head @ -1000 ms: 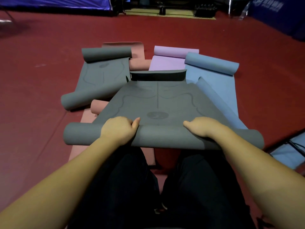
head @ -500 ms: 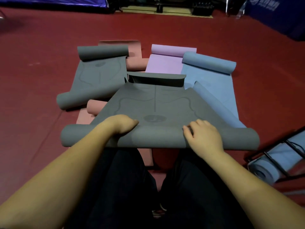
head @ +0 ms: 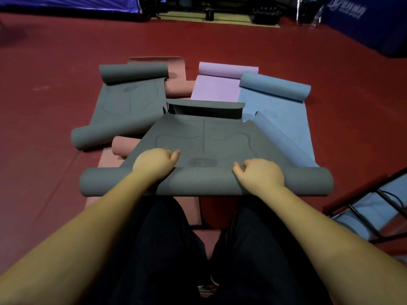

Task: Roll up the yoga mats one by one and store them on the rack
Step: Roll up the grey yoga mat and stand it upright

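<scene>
A dark grey yoga mat (head: 207, 139) lies in front of my knees, its near end wound into a roll (head: 204, 183) that spans the view. My left hand (head: 155, 164) grips the roll left of centre, fingers curled over its top. My right hand (head: 261, 173) grips it right of centre the same way. The mat's far end curls up (head: 206, 110). At the lower right stands a black metal rack (head: 363, 208) holding a rolled blue mat (head: 372, 213).
On the red floor beyond lie a second grey mat (head: 130, 102), a pink mat (head: 178, 84), a purple mat (head: 218, 86) and a blue mat (head: 279, 102), each partly curled. Blue barriers (head: 370, 23) line the far side.
Both hands have regripped on the roll, the right hand lifting and setting down again. The roll has grown slightly thicker and more of the rack has come into view at the right.
</scene>
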`<state>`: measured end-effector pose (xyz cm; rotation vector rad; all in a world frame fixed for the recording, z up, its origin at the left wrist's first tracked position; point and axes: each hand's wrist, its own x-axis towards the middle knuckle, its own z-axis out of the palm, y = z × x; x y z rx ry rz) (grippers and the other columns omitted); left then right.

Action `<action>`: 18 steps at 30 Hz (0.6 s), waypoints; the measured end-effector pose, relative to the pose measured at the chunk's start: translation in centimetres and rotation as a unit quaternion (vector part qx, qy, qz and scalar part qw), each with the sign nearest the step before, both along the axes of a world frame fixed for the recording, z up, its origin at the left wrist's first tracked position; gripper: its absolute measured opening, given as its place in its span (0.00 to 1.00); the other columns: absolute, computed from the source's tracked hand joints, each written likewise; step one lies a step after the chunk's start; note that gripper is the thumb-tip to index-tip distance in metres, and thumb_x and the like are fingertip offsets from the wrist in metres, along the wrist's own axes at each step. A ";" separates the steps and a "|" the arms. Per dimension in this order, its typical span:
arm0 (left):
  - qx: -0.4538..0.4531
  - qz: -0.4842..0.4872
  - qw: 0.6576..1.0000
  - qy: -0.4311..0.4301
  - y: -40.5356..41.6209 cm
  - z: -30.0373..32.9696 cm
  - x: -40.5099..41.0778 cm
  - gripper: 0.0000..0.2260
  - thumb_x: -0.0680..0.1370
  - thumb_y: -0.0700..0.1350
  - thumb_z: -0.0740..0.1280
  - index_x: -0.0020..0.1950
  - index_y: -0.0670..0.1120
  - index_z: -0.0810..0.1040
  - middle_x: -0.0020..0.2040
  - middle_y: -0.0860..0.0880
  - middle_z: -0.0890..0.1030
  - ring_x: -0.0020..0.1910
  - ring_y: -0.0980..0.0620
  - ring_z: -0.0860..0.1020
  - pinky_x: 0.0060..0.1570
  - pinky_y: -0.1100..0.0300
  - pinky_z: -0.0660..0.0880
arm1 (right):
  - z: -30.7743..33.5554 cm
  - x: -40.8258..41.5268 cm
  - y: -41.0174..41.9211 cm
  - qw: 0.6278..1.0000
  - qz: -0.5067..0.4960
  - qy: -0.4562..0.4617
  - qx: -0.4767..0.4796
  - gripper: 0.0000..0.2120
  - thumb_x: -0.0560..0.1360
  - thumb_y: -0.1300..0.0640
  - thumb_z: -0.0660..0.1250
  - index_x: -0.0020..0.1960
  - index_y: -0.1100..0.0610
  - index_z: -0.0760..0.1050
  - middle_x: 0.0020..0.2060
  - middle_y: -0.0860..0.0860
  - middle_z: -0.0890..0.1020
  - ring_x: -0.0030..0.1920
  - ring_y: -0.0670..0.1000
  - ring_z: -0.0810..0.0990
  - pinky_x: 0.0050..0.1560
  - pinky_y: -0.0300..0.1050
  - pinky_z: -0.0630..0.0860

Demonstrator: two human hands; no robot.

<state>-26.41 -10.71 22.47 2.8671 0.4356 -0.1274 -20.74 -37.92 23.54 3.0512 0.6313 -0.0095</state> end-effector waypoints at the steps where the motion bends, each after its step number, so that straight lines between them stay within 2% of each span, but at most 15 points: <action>1: 0.012 0.006 0.999 -0.037 -0.2 -0.1 -0.3 0.24 0.84 0.57 0.50 0.50 0.46 0.82 0.50 0.43 0.83 0.51 0.41 0.79 0.43 0.53 0.69 | 0.0 0.3 0.1 1.000 -0.006 0.011 0.002 0.24 0.80 0.39 0.49 0.43 0.54 0.76 0.47 0.54 0.82 0.50 0.57 0.79 0.42 0.46 0.65; 3: 0.035 0.012 0.994 -0.104 -0.7 -0.5 -1.1 0.23 0.83 0.56 0.53 0.41 0.44 0.79 0.43 0.43 0.82 0.46 0.40 0.79 0.39 0.53 0.69 | 0.0 0.8 0.1 0.999 -0.020 0.034 0.000 0.27 0.80 0.39 0.48 0.46 0.54 0.79 0.47 0.54 0.82 0.50 0.57 0.79 0.41 0.46 0.68; 5: 0.046 0.006 0.990 -0.135 -1.4 -1.2 -2.2 0.23 0.80 0.58 0.53 0.35 0.44 0.75 0.38 0.44 0.79 0.41 0.40 0.78 0.37 0.52 0.70 | 0.3 1.4 0.2 0.997 -0.033 0.063 -0.011 0.29 0.79 0.39 0.46 0.48 0.54 0.81 0.47 0.55 0.82 0.48 0.58 0.78 0.42 0.46 0.70; 9: 0.087 -0.016 0.989 -0.121 -2.3 -2.9 -4.0 0.27 0.78 0.63 0.50 0.38 0.45 0.77 0.38 0.46 0.77 0.42 0.41 0.78 0.44 0.50 0.68 | 0.5 2.4 0.8 0.993 -0.045 0.107 -0.018 0.30 0.78 0.39 0.46 0.50 0.57 0.81 0.49 0.56 0.81 0.44 0.57 0.74 0.42 0.47 0.69; 13: 0.101 -0.030 0.990 -0.092 -1.8 -2.2 -3.2 0.31 0.78 0.64 0.43 0.42 0.45 0.79 0.43 0.46 0.78 0.47 0.42 0.78 0.46 0.49 0.68 | 1.7 2.6 1.2 0.990 -0.047 0.135 -0.010 0.29 0.79 0.40 0.48 0.57 0.58 0.79 0.56 0.58 0.80 0.53 0.59 0.78 0.46 0.48 0.69; 16: 0.099 -0.049 0.987 -0.120 -1.2 -0.9 -2.7 0.31 0.77 0.65 0.41 0.39 0.47 0.76 0.42 0.48 0.78 0.45 0.43 0.78 0.45 0.50 0.67 | 2.8 2.6 1.3 0.986 -0.045 0.159 -0.003 0.30 0.79 0.40 0.48 0.62 0.59 0.77 0.60 0.59 0.79 0.57 0.59 0.77 0.50 0.49 0.71; 18: 0.100 -0.055 0.985 -0.131 -0.9 -0.2 -2.9 0.29 0.78 0.65 0.42 0.37 0.48 0.74 0.41 0.48 0.78 0.44 0.43 0.78 0.44 0.52 0.66 | 3.3 2.5 1.2 0.981 -0.041 0.188 -0.011 0.31 0.79 0.39 0.47 0.65 0.59 0.76 0.64 0.60 0.77 0.60 0.60 0.76 0.57 0.50 0.72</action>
